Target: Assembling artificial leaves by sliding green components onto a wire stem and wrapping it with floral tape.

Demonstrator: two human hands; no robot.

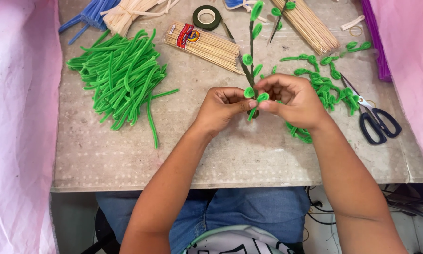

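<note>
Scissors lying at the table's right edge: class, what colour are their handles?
Dark navy blue, seen best in the head view: the metal-bladed scissors lie right of both hands.

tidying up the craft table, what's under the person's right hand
Under the right hand lie small green looped pipe-cleaner leaves on the grey table; a few poke out below the wrist. How many the hand covers cannot be seen.
</note>
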